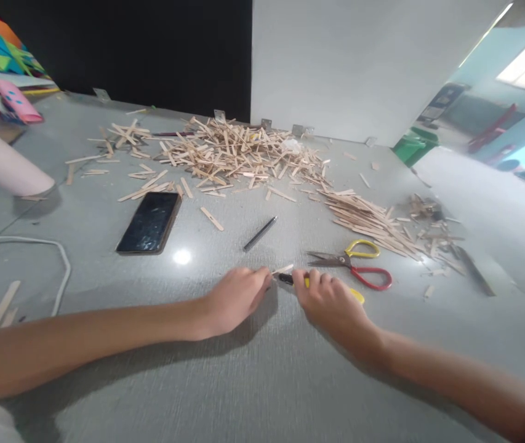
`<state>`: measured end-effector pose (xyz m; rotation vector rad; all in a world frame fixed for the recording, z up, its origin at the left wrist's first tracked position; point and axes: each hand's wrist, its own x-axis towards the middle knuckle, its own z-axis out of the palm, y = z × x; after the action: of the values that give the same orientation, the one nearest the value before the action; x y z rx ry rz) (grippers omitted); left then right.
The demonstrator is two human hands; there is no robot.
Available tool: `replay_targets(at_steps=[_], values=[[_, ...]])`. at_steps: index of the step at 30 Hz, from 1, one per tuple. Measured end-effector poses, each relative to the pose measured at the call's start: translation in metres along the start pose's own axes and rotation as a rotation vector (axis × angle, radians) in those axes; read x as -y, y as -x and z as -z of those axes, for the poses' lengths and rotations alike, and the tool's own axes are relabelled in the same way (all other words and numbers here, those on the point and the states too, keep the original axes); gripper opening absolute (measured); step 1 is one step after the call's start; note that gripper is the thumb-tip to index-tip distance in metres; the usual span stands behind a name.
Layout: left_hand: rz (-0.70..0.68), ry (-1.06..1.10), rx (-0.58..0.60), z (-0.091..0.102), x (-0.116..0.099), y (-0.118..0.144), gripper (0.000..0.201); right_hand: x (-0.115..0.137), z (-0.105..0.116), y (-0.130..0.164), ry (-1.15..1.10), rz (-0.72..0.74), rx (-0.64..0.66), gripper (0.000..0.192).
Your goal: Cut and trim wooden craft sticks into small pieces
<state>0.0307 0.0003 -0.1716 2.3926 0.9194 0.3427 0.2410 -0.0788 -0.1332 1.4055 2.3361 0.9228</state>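
**Head view: a thin wooden stick pinched against a small cutter at the desk's middle**

Both hands meet low on the grey desk. The left hand has its fingers closed in a pinch on one end of a short wooden stick, which pokes out to the right, lying almost flat just above the surface. The right hand is curled shut around a small cutter with a dark tip and a yellow body; its tip sits right under the stick, touching or nearly so.

The stick looks very light, flat and stiff, yet thin enough to snap or split along the grain if bent. A pinch on the flat faces close to the working end seems the steadiest hold, with fingertips kept off the blade's line. The cutter's smooth plastic body probably wants a full wrap.

Just beyond the right hand lie scissors with one yellow and one red loop. A dark pen and a black phone lie further back, before a large heap of sticks. A white cable loops at the left.
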Motion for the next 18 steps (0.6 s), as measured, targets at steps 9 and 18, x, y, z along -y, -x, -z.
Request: replay_targets(at_steps=[9,18], values=[[0.01,0.084,-0.02,0.009,-0.002,-0.011,0.039,0.017,0.034,0.006,-0.004,-0.159,0.116,0.02],[0.065,0.224,-0.014,0.013,0.007,-0.018,0.036,-0.025,0.019,0.0,-0.161,0.016,0.115,0.03]])
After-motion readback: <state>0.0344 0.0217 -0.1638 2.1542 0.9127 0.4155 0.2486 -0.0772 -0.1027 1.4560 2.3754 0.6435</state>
